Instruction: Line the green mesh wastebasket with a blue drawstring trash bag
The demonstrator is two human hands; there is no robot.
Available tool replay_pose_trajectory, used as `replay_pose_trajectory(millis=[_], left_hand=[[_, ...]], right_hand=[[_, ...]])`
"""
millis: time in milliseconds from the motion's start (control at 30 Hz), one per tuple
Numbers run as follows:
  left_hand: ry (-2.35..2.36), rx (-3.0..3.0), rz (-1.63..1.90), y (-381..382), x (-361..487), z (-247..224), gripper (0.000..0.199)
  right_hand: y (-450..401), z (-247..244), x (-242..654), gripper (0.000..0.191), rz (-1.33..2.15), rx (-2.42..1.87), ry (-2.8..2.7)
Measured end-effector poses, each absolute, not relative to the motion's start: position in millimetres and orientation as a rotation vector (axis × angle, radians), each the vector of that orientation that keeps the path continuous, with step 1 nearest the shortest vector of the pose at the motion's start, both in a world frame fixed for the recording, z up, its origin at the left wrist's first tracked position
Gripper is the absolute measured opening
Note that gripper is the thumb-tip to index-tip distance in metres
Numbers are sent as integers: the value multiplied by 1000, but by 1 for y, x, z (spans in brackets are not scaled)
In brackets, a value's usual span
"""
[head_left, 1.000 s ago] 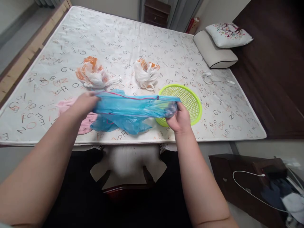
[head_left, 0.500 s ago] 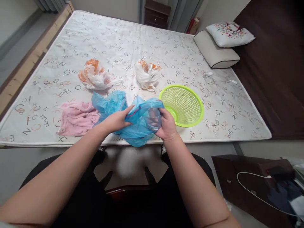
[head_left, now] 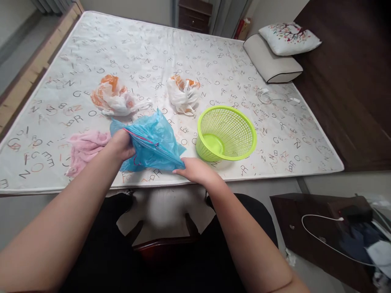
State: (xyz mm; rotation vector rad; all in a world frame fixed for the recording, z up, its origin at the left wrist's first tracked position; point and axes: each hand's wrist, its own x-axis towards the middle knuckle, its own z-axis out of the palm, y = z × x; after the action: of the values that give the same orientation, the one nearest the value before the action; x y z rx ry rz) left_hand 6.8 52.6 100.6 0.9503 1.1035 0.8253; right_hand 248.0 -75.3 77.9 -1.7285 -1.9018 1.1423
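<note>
Head view, left of frame centre: you have the blue plastic bag (head_left: pixel 157 126) drawn taut along one edge, its body as yet crumpled. Your left hand (head_left: pixel 124 145) grips one end, fingertips hidden; your right hand (head_left: pixel 195 169) pinches the opposite corner.

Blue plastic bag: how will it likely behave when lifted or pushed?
The blue plastic bag will probably fold floppily: its body is crumpled below the edge stretched between the left hand and right hand. It is likely light, since its film looks thin. Its glossy surface may slide easily over the mattress.
</note>
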Motion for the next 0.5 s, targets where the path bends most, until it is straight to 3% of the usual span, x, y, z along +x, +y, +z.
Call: replay_pose_trajectory(millis=[100,233,333,500], left_hand=[[1026,729,677,47,10,108,29],[1092,716,631,43,7,107,40],[1354,737,805,47,3,101,43],[1451,855,844,53,-5,94,42]], right_hand=[[-69,78,247,11,1047,-1814,-1792],[-60,89,249,16,876,-1908,-1455],[-58,93,250,18,804,-1863,-1303],[-58,93,244,17,863,-1748,-1172]])
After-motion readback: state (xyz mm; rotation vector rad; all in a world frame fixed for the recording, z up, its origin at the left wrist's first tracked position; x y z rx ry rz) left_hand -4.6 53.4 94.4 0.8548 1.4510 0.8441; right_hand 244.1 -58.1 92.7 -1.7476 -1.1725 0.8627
